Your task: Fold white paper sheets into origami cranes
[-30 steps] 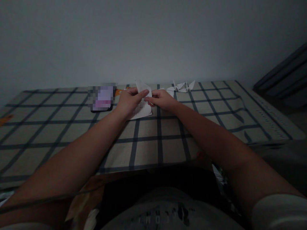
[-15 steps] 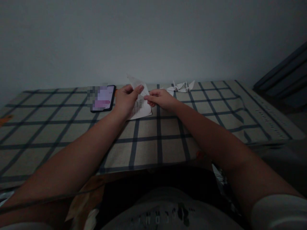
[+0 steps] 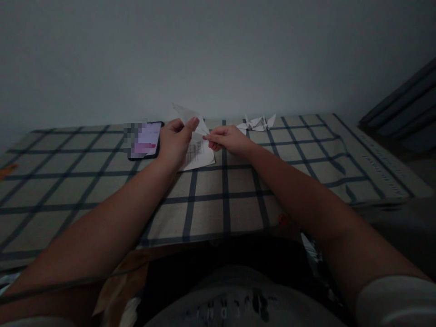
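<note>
Both hands hold a partly folded piece of white paper (image 3: 191, 119) just above the checked tablecloth (image 3: 225, 204). My left hand (image 3: 177, 141) pinches its upper left flap between thumb and fingers. My right hand (image 3: 226, 138) pinches a point of the paper at its right side. Under the hands lies a printed white sheet (image 3: 200, 156), flat on the cloth.
A phone (image 3: 145, 140) with a lit screen lies left of my left hand. Two or three folded white paper cranes (image 3: 259, 122) stand at the far edge, right of my hands. A grey wall rises behind the table. A dark object fills the right corner.
The paper's top flap has been pulled up and to the left by my left hand. My right hand's pinch has stayed almost in place.
</note>
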